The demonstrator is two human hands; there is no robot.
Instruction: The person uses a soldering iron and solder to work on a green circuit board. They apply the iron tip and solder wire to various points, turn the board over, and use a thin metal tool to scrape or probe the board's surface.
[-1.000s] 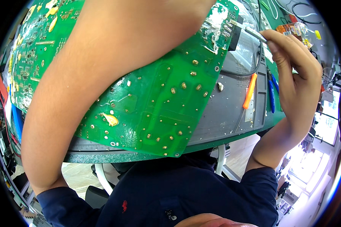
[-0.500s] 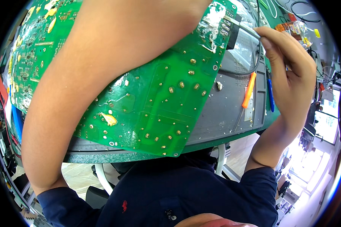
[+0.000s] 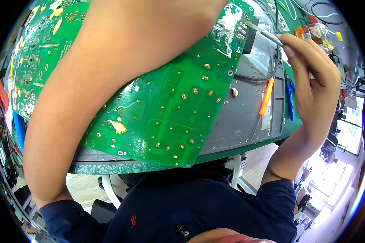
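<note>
A large green circuit board [image 3: 150, 121], solder side up, fills the left and middle. White paste-like residue [image 3: 229, 28] covers part of its upper right corner. Yellow glue blobs dot the board elsewhere. My right hand [image 3: 308, 60] is closed on a slim grey metal tool [image 3: 267, 34], held near its rear end. The tool's tip is at the board's right edge, beside a row of solder joints and a black component [image 3: 250, 38]. My left forearm lies across the board; only the near part of my left hand [image 3: 198, 14] shows at the top edge, its fingers hidden.
The board rests over a grey work mat [image 3: 239, 117] on a green table. Right of it lie an orange-handled screwdriver [image 3: 267, 97], blue-handled pliers [image 3: 290, 99], a black cable [image 3: 257, 77], and clear plastic bags [image 3: 263, 50]. A clear container with orange contents [image 3: 314, 32] stands farther back.
My right hand and the grey tool have shifted slightly right and nearer, with the tip moving off the white residue toward the board's edge. My left arm stays almost still.
</note>
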